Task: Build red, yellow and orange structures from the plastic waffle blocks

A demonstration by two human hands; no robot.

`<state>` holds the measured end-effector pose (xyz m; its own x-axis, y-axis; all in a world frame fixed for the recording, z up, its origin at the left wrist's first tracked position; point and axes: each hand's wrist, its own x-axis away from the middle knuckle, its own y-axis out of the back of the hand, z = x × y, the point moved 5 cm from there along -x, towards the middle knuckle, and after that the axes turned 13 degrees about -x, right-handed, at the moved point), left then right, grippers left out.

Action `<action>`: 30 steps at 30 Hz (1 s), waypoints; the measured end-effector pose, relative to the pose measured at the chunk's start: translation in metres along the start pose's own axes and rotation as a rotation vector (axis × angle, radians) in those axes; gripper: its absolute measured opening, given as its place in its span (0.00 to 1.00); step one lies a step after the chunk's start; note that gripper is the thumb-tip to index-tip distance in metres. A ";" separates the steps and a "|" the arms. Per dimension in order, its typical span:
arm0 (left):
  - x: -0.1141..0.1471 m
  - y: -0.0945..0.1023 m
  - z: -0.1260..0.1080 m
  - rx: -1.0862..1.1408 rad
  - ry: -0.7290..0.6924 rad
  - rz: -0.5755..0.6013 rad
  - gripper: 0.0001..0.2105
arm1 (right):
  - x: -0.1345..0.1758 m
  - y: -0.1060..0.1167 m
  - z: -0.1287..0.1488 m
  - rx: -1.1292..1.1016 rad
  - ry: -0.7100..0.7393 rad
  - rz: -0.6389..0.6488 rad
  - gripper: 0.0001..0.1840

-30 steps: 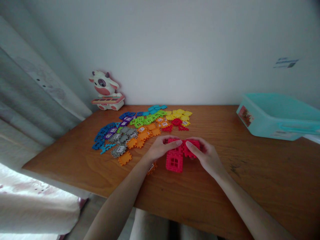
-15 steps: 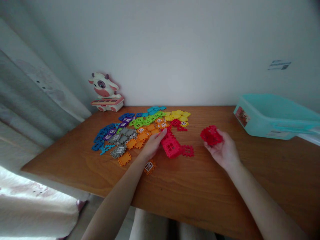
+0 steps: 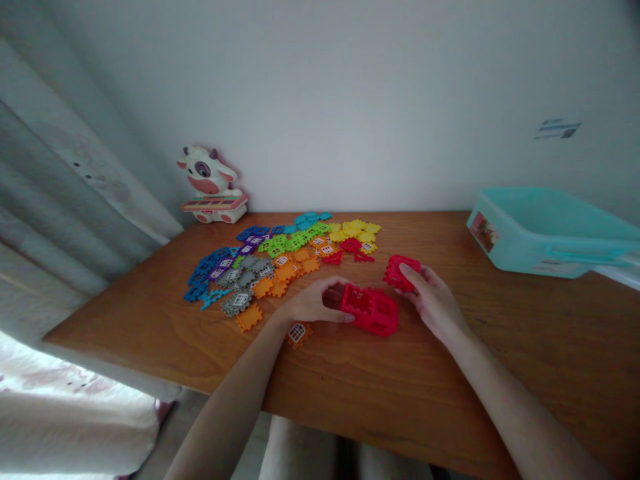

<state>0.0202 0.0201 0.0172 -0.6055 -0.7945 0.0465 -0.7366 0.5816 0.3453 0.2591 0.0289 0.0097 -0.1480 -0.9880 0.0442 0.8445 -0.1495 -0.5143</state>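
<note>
My left hand grips the left end of a red box built from interlocking toy panels, thumb at the near side and fingers at the far side. The box lies low over the table, with window-like openings in its sides and an open top at its left. My right hand is closed on a smaller red block of notched panels, thumb on top. A narrow gap, if any, separates this block from the box's far right corner. An orange panel with a white window lies just below my left wrist.
Loose panels spread left and behind: blue, grey, orange, green, yellow and red. A cow toy with keyboard stands back left, a turquoise bin at right. The table ends in front.
The red box has turned and moved right and nearer, and my left hand has shifted its grip to the left end. My right hand has brought the smaller block leftward, turning it over.
</note>
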 end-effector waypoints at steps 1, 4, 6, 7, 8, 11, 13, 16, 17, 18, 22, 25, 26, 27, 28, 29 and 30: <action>0.001 0.000 0.000 -0.034 0.000 0.013 0.26 | 0.001 -0.002 -0.001 0.008 0.004 0.004 0.22; 0.002 0.000 0.001 -0.119 -0.002 0.026 0.28 | 0.003 -0.006 -0.003 0.040 0.011 0.037 0.25; 0.003 0.000 0.001 -0.147 -0.010 0.035 0.30 | 0.005 -0.008 -0.004 0.109 0.043 0.058 0.28; 0.003 -0.001 0.001 -0.141 -0.010 0.028 0.30 | 0.007 -0.008 -0.004 0.161 0.069 0.067 0.30; 0.002 -0.001 0.001 -0.116 -0.009 0.001 0.30 | 0.009 -0.009 -0.003 0.219 0.102 0.082 0.32; -0.003 0.002 0.000 0.040 -0.050 -0.187 0.23 | 0.021 -0.018 0.001 0.380 0.221 0.188 0.38; -0.006 0.001 -0.002 0.133 -0.102 -0.287 0.20 | 0.031 -0.027 0.004 0.463 0.301 0.277 0.38; -0.008 -0.003 -0.007 0.171 -0.122 -0.312 0.19 | 0.044 -0.038 0.008 0.577 0.407 0.331 0.36; -0.008 -0.005 -0.009 0.169 -0.123 -0.300 0.19 | 0.047 -0.041 0.009 0.610 0.434 0.335 0.36; -0.008 -0.007 -0.011 0.168 -0.123 -0.288 0.20 | 0.049 -0.043 0.010 0.634 0.454 0.339 0.36; -0.006 -0.012 -0.021 0.218 -0.119 -0.289 0.22 | 0.051 -0.046 0.008 0.670 0.452 0.373 0.35; -0.005 -0.012 -0.025 0.304 -0.109 -0.300 0.23 | 0.048 -0.043 0.000 0.623 0.389 0.383 0.34; -0.006 -0.012 -0.026 0.324 -0.106 -0.298 0.24 | 0.046 -0.042 -0.003 0.590 0.363 0.382 0.33; -0.006 -0.011 -0.026 0.337 -0.107 -0.296 0.24 | 0.045 -0.042 -0.006 0.546 0.334 0.380 0.32; -0.006 -0.010 -0.026 0.342 -0.111 -0.294 0.24 | 0.044 -0.042 -0.008 0.490 0.304 0.377 0.31; -0.006 -0.010 -0.025 0.340 -0.118 -0.292 0.23 | 0.043 -0.042 -0.009 0.429 0.276 0.371 0.30; -0.006 -0.009 -0.024 0.332 -0.127 -0.290 0.23 | 0.042 -0.043 -0.010 0.368 0.253 0.363 0.28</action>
<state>0.0377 0.0156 0.0362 -0.3773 -0.9170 -0.1297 -0.9251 0.3796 0.0071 0.2121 -0.0056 0.0253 0.1046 -0.9453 -0.3091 0.9810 0.1491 -0.1238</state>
